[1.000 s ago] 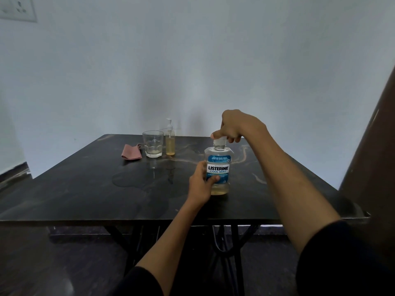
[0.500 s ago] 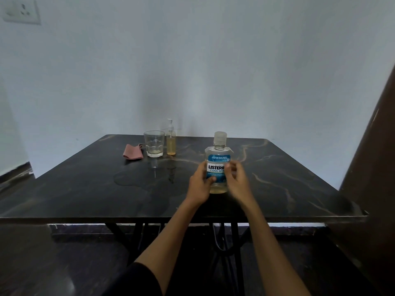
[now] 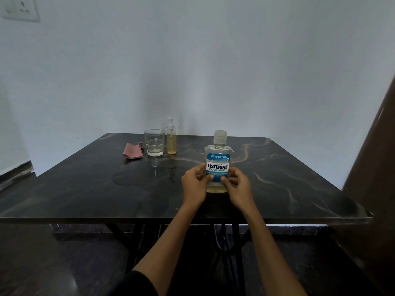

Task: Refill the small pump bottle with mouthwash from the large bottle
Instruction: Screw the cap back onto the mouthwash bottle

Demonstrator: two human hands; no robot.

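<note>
Both hands are wrapped around the big Listerine bottle (image 3: 218,165), left hand (image 3: 195,184) on one side, right hand (image 3: 237,186) on the other, cap on, standing upright on the dark table (image 3: 85,189). Small pump bottle (image 3: 171,139) sits well beyond the left hand, just beside a glass (image 3: 154,143) and a pink cloth (image 3: 133,151).

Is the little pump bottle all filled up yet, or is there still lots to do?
It may be nearly done. The small pump bottle holds yellowish liquid with its pump on, and the large bottle is capped and low. Right now the left hand and right hand hold it upright on the table. Whether more pouring is left, I cannot tell.
</note>
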